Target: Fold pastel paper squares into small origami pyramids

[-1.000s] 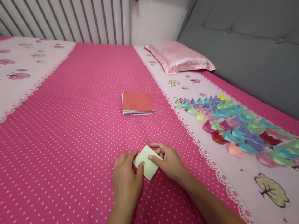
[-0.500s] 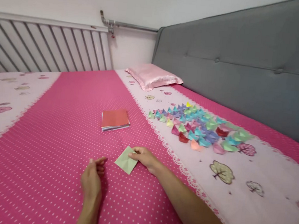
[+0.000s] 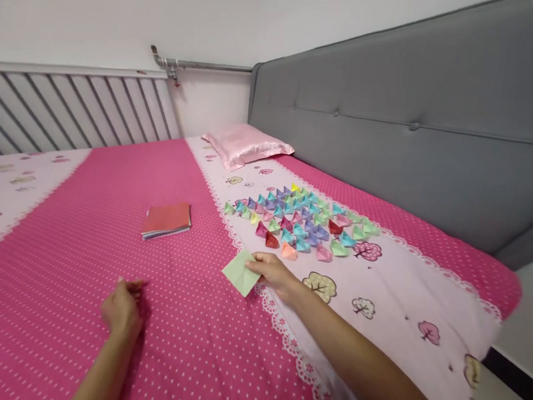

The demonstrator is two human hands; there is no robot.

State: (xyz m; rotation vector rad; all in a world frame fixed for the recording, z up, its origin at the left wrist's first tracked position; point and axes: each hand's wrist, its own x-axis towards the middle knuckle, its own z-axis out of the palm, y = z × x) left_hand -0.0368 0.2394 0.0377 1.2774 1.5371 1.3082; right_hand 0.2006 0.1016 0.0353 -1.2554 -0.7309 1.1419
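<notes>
Between the thumb and fingers of my right hand (image 3: 273,273) is a light green square of paper (image 3: 241,274) with crease lines. It is tilted and held just above the bed, near the lace-patterned border. My left hand (image 3: 123,307) rests on the pink dotted sheet with its fingers loosely bent and nothing seen in them. Ahead of it lies a stack of coloured paper (image 3: 168,219), red sheet on top. Beyond my right hand, several small folded paper boats (image 3: 300,220) in many colours stand in rows on the pale printed band.
A pink satin pillow (image 3: 248,145) lies at the far corner of the bed. The grey padded headboard (image 3: 385,91) runs along the right side. A white radiator (image 3: 74,111) and a pipe (image 3: 209,66) are against the back wall. The bed's edge drops off at the right.
My view has swung to the right. My right hand has carried the green paper rightward, toward the boats, while my left hand stays apart from it on the sheet.
</notes>
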